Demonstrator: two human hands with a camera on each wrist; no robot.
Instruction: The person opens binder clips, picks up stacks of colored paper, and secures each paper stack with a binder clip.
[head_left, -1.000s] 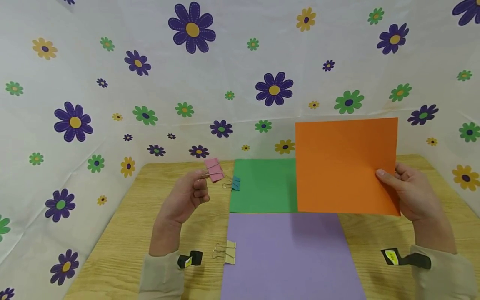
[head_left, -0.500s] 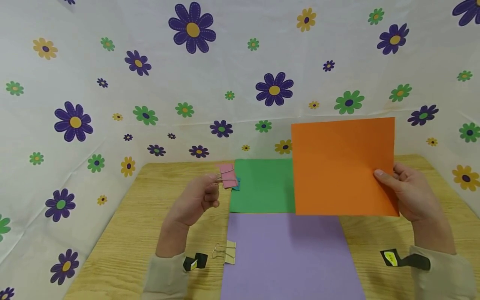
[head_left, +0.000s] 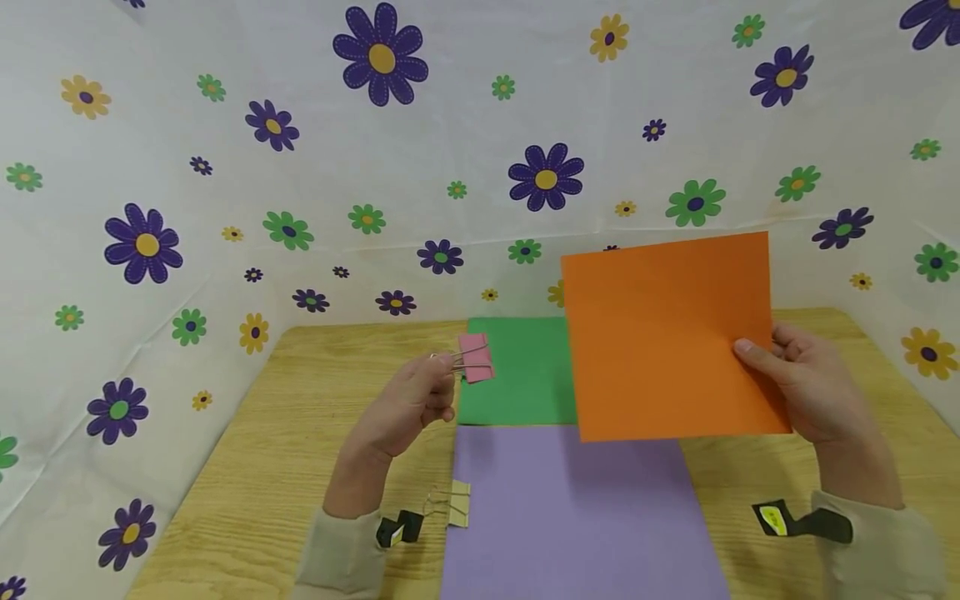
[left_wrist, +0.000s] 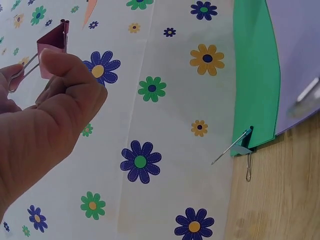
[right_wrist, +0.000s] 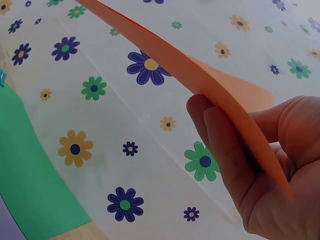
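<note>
My left hand pinches a pink binder clip by its wire handles, thumb and index finger on them. In the head view the clip overlaps the left edge of the green paper. An orange sheet of paper is held up at its right edge by my right hand, thumb in front and fingers behind. The sheet bends slightly where it is gripped, as the right wrist view shows. Its left edge stands apart from the pink clip, to the clip's right.
A purple sheet lies in front of the green one on the wooden table, with a pale yellow binder clip on its left edge. A blue binder clip grips the green paper's edge. Behind hangs a flowered cloth.
My left hand has moved right with the pink clip, which now covers the blue clip in the head view. The orange sheet has shifted left and tilted slightly.
</note>
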